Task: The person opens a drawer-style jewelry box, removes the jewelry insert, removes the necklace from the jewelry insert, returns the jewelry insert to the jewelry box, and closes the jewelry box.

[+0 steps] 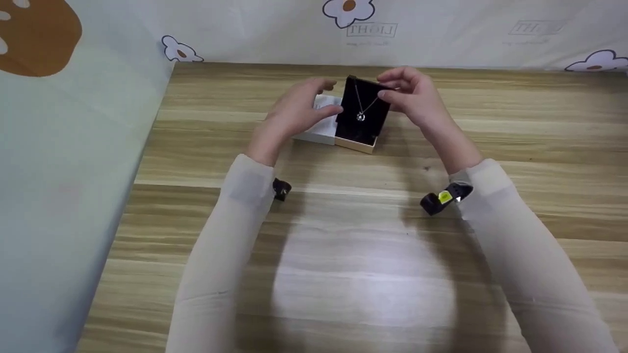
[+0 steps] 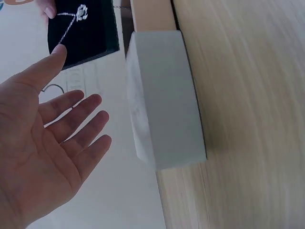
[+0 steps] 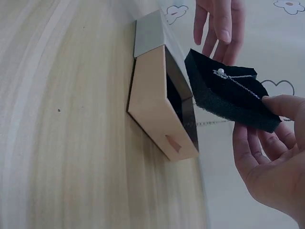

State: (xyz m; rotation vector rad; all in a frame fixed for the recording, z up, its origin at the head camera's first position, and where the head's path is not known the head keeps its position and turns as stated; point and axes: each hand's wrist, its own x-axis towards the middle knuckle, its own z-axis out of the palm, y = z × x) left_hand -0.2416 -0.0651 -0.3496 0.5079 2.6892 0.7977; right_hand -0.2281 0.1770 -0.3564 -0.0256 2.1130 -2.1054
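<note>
Black foam insert (image 1: 367, 95) — we see it lifted clear of its box and tilted, just beside the drawer's opening. Behind everything we have a flower-printed cloth (image 1: 274, 29), meeting the far edge of a wood-grain table (image 1: 363, 294). On that table lies the box: a white outer sleeve (image 2: 167, 100) with a tan cardboard drawer (image 3: 147, 95) slid partly out towards the person's right. We find the right hand (image 1: 412, 100) gripping the insert at its edge, thumb on top and fingers curled beneath. The left hand (image 2: 57, 138) is spread loosely, holding nothing; its thumb tip sits near the insert's other edge, and we cannot tell whether they touch. Across the black face runs a fine silver necklace chain (image 3: 245, 90) — with a small glittering pendant (image 1: 360, 116) at its bend.
</note>
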